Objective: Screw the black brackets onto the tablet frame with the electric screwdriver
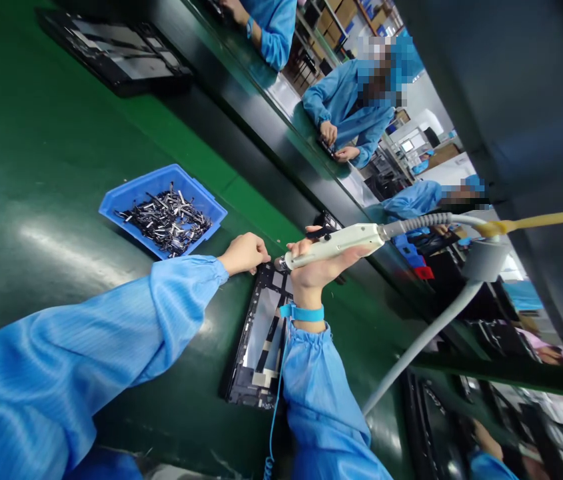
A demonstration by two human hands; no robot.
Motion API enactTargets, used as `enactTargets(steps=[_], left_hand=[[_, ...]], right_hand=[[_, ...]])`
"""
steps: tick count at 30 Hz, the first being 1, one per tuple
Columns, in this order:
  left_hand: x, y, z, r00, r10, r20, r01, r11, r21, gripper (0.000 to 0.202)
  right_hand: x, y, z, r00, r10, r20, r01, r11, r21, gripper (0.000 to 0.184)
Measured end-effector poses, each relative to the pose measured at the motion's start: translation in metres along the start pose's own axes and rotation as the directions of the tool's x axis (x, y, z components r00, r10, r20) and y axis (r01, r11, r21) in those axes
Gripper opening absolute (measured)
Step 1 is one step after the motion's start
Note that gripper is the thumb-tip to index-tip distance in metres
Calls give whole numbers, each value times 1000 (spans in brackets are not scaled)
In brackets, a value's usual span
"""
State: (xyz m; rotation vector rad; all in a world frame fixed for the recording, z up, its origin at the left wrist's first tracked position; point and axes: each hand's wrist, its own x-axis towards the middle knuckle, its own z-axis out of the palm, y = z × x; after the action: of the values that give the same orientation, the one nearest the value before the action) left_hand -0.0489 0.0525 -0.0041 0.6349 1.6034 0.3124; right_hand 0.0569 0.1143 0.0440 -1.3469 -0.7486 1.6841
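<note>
In my right hand (324, 270) is a white electric screwdriver (341, 244), its tip pointing left at the top end of an opened tablet-like device (261, 333). The device lies on the green table with its inner parts exposed. My left hand (245, 255) is at that same top end, close by the screwdriver's tip. Its fingers are pinched together; whatever they hold, if anything, is too small to make out. A blue wrist strap (306, 312) with a coiled cord circles my right wrist.
A blue bin (111, 203) full of small dark metal parts stands left of my left hand. Another opened device (126, 53) lies at the upper left. A grey pole (421, 340) rises at right. Co-workers (348, 100) in blue sit across the line.
</note>
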Motion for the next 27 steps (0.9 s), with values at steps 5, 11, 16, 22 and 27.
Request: enactTargets(steps=[5, 11, 16, 22, 27], left_hand=[[-3, 0, -2, 999, 30, 20, -30, 999, -17, 12], [3, -1, -4, 998, 27, 49, -29, 999, 36, 10], [6, -5, -2, 996, 52, 66, -55, 998, 43, 12], [2, -3, -3, 994, 85, 73, -89, 995, 55, 10], [1, -1, -4, 993, 88, 73, -93, 994, 64, 8]], right_hand=[[2, 6, 0, 1000, -29, -8, 28, 999, -19, 93], [2, 9, 1, 998, -63, 4, 63, 996, -56, 88], [2, 13, 4, 1000, 10, 6, -9, 999, -37, 91], [3, 17, 5, 996, -58, 67, 61, 997, -42, 87], [2, 19, 8, 997, -41, 66, 46, 997, -68, 87]])
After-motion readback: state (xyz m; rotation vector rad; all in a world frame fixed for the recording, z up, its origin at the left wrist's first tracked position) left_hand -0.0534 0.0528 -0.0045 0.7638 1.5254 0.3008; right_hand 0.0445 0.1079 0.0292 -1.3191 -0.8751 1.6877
